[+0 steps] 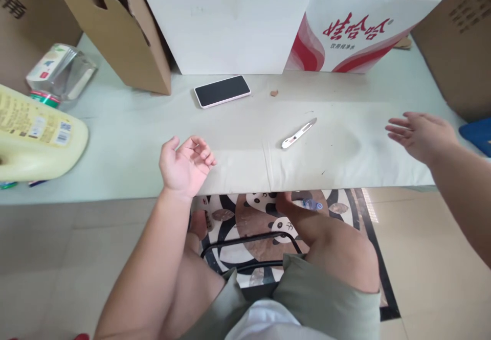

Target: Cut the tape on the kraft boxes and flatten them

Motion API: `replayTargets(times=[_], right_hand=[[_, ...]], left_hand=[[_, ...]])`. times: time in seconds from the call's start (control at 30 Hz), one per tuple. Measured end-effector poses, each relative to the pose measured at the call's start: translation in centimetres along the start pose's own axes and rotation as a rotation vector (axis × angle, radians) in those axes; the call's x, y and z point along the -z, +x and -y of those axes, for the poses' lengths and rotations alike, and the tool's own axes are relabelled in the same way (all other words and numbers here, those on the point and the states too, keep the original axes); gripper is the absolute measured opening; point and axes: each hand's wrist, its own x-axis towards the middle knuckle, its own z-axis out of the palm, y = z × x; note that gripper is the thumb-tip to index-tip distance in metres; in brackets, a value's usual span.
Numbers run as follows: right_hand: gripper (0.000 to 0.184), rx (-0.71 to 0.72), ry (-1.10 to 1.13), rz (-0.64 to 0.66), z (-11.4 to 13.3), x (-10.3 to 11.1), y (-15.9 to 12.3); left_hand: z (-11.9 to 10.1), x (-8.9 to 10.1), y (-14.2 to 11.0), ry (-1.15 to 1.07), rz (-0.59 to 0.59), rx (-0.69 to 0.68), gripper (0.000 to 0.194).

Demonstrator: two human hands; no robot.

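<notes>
My left hand (pixel 186 165) is palm up near the table's front edge, fingers loosely curled and apart, holding nothing. Over the right side of the table, my right hand (pixel 421 134) has its fingers stretched out and is likewise without anything in it. Between the two hands lies a white utility knife (pixel 299 133), slanting away to the right. A phone (pixel 222 91) with a dark screen rests beyond my left hand. Close to the phone is a small brown scrap (pixel 273 93).
A tall white box (pixel 230 23) and a white-and-red carton (pixel 356 28) line the back. An open cardboard box (pixel 126 48), a clear bottle (pixel 63 71) and a yellow jug (pixel 42 140) stand left. Something blue (pixel 477 134) sits at the right edge of the table (pixel 238 140).
</notes>
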Motion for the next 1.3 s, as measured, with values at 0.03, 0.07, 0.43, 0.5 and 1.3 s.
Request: replayTargets(times=[0.03,0.07,0.43,0.5,1.3], right_hand=[[0.018,-0.148,-0.03,-0.124,1.3,-1.4,-1.3],[0.018,-0.239,-0.069,-0.193,2.9,-3.0,-2.4],[0.009,0.015,-0.271,0.337,16.0,-26.9,-10.5],[0.011,0.09,-0.295,0.473,17.8,-32.1,-12.1],[0.01,1.402,-0.514,0.257,14.9,-26.0,-19.8]], left_hand=[[-0.2,0.1,-0.3,-0.018,0.0,-0.006,0.057],[-0.4,0.2,-0.7,-0.037,0.002,-0.014,0.056],[-3.5,3.7,-3.7,-0.145,0.022,-0.111,0.054],[-3.9,4.5,-3.5,-0.093,-0.023,-0.139,0.051],[-4.7,8.2,-1.5,0.148,-0.407,-0.9,0.026]])
